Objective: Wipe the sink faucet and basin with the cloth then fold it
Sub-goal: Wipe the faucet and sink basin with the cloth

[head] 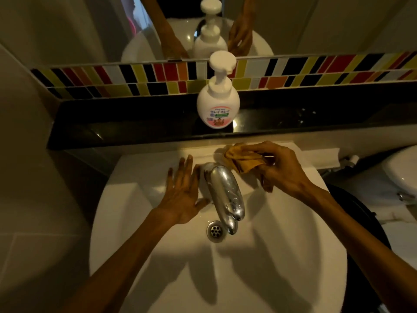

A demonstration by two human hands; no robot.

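At the sink [158, 256], seen from above:
Sink: white, with a round basin; the metal drain [215, 230] lies near its middle, just beside the faucet's tip.
Faucet [226, 193]: chrome, rising from the back deck of the sink and reaching forward over the basin; droplets show on its upper face.
Left hand [181, 195]: spread flat and open, fingers straight, holding nothing; it lies just left of the faucet, the thumb close to the faucet's side, though contact cannot be told.
Right hand [278, 168]: fingers closed on the cloth, pinching it between thumb and fingertips, above the sink's back right deck.
Cloth [242, 160]: yellow-orange, bunched, held in the right hand just right of the faucet's base; whether it touches the faucet cannot be told. A loose end hangs below the palm.
Shelf [135, 123]: black, glossy, running behind the sink.
Soap bottle [217, 105]: white pump bottle, upright on the shelf, directly behind the faucet.
Tiles [316, 71]: a band of red, yellow, black, white and orange above the shelf.
Mirror [67, 26]: above the tiles; it reflects the bottle, both arms and the sink.
Toilet [401, 172]: white, at the right edge, partly cut off.
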